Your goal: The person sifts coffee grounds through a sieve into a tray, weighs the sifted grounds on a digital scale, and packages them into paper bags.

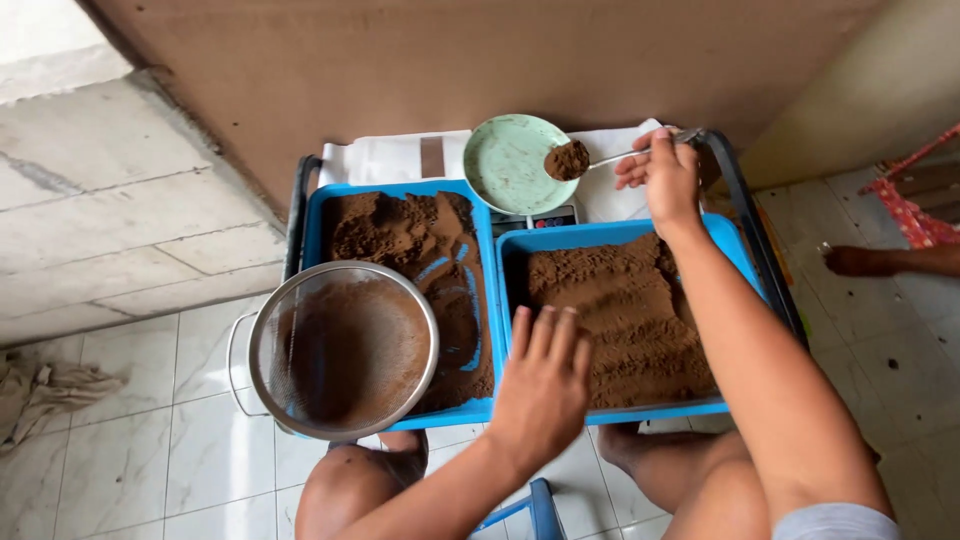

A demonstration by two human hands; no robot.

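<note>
Looks like a home work corner: tiled floor (130,450), bare concrete wall (110,200), rag (40,390) lying about, cardboard sheet (420,60) propped behind.

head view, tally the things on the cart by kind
blue trays of brown powder: 2
round metal sieve: 1
green plate: 1
spoon, in the right hand: 1
scale under the plate: 1
total: 6

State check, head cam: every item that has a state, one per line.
spoon: held over the green plate, loaded with brown powder
green plate: on the scale, otherwise bare
left tray: partly filled, blue bottom showing in streaks
right tray: filled with powder, ridged
sieve: resting on the left tray, powder inside
right hand: gripping the spoon
left hand: flat on the right tray's near edge
</note>
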